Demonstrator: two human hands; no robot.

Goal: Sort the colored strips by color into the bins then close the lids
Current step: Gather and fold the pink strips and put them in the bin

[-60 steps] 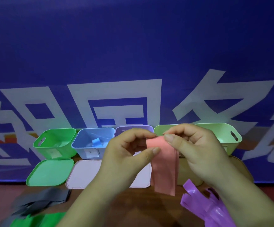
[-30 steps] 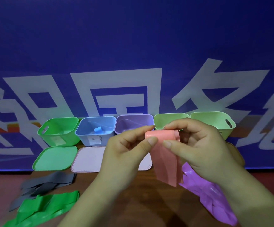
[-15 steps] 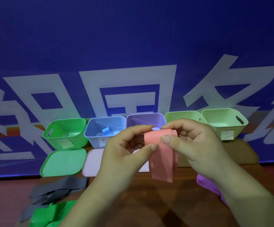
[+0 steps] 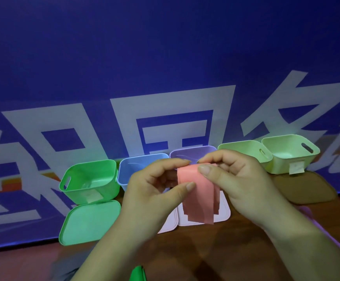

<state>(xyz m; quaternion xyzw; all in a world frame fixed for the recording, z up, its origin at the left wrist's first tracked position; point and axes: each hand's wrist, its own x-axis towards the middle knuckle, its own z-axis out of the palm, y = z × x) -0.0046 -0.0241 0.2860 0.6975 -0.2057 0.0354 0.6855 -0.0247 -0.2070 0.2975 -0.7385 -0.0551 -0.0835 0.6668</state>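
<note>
Both my left hand and my right hand pinch the top of a folded pink strip, which hangs in front of the bins. Behind stands a row of open bins: green bin, blue bin, purple bin, and two light green bins. A green lid lies flat before the green bin. Pale pink lids lie under my hands. A brown lid lies at right. A green strip's tip shows at the bottom edge.
A blue banner with large white characters rises directly behind the bins. The wooden table extends toward me. A purple strip's edge peeks out behind my right wrist.
The view has swung right and tilted; the bins now sit higher at right. My hands still hold the pink strip, folded shorter. The grey strips have left the view.
</note>
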